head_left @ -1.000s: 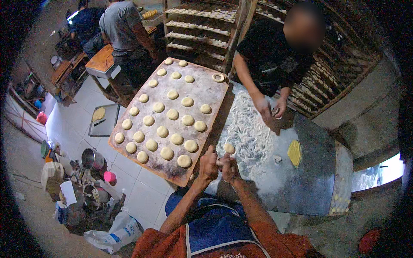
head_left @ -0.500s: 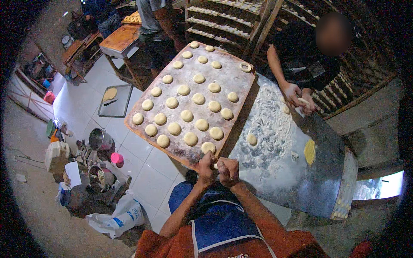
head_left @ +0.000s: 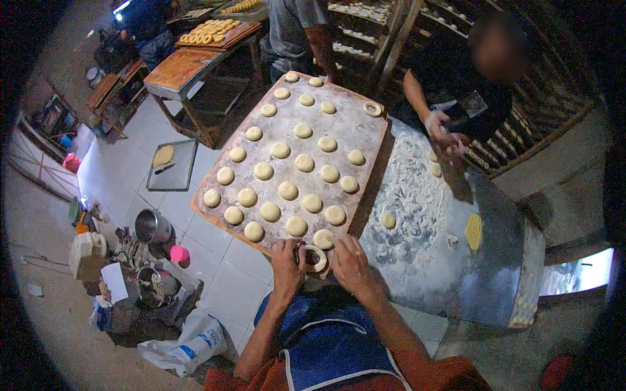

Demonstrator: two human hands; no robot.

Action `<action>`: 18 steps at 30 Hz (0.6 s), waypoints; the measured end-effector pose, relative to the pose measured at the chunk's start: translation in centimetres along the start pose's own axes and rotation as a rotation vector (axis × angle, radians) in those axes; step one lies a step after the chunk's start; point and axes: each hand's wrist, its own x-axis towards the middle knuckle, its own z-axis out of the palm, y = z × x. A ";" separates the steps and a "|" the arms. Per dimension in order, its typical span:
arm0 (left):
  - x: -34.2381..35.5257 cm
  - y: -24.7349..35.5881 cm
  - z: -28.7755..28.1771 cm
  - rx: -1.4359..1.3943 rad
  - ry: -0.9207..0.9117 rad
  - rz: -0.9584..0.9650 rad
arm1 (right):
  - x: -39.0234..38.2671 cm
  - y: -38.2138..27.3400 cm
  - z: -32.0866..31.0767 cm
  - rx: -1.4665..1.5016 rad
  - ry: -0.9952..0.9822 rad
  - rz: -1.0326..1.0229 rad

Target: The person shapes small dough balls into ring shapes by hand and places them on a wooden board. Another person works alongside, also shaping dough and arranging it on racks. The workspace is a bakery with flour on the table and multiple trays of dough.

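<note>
A pale dough ring (head_left: 316,259) with a wide hole lies between my two hands at the near corner of a floured wooden board (head_left: 222,189). My left hand (head_left: 287,272) grips its left side with bent fingers. From the right, my right hand (head_left: 353,266) holds the other side, fingers curled toward it. Just beyond the ring sits a flat dough round (head_left: 323,238), close to my right fingertips. Several more dough rounds (head_left: 287,190) lie spaced over the board, and another dough ring (head_left: 372,109) rests at its far right corner.
To the right stands a floured metal table (head_left: 424,274) with a dough piece (head_left: 388,220) and a yellow flat piece (head_left: 473,232). Across it, a co-worker's hands (head_left: 447,138) handle something unclear. Pots (head_left: 152,226) and a white sack (head_left: 189,342) are on the floor at left.
My hands were closed together around a bit of dough; now they are apart with an open dough ring between them. The view has shifted slightly, and the co-worker's hands have moved up.
</note>
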 end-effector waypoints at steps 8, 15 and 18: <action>0.4 0.8 1.2 0.020 -0.068 0.065 | 5.1 3.7 0.9 -0.091 -0.423 -0.071; 3.8 -0.3 1.7 0.524 0.016 0.172 | 0.1 8.8 -2.9 0.592 -0.167 0.234; 5.9 2.9 -0.3 0.381 -0.290 -0.017 | -3.9 16.5 -5.1 0.280 0.069 0.399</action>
